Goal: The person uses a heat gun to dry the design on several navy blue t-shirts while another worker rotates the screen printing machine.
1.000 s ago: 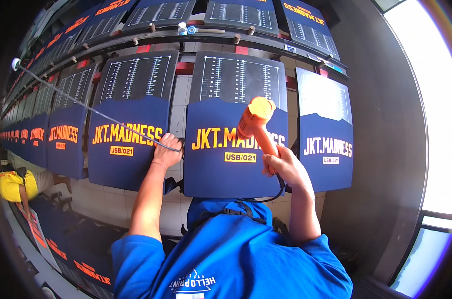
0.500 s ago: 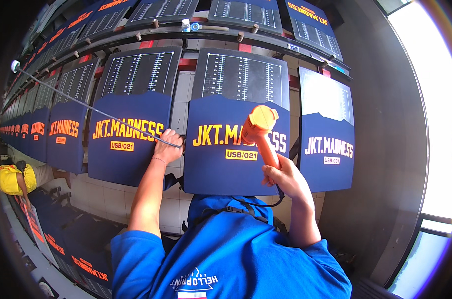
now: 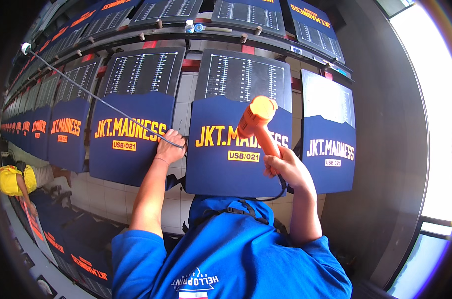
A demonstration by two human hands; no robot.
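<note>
An orange heat gun (image 3: 259, 119) is gripped by its handle in my right hand (image 3: 293, 170), over the printed front of a navy shirt (image 3: 221, 177). The shirt covers the lower part of a dark board with white ruled marks (image 3: 233, 74). My left hand (image 3: 170, 147) is closed on a grey cable (image 3: 104, 103), which runs up to the far left. That hand sits between this shirt and a second navy shirt (image 3: 129, 169) on the left board. From the heat gun's handle a dark cord (image 3: 278, 195) loops back toward my body.
Another printed navy shirt (image 3: 328, 177) lies on a board to the right, beside a grey wall (image 3: 385, 124). A dark rail (image 3: 211, 37) with a small white bottle (image 3: 189, 26) crosses the back. A person in yellow (image 3: 11, 180) bends over boards at the left.
The heat gun has swung slightly left and up, its nozzle tilting. My left hand moved slightly right with the cable, and the whole view shifted a little.
</note>
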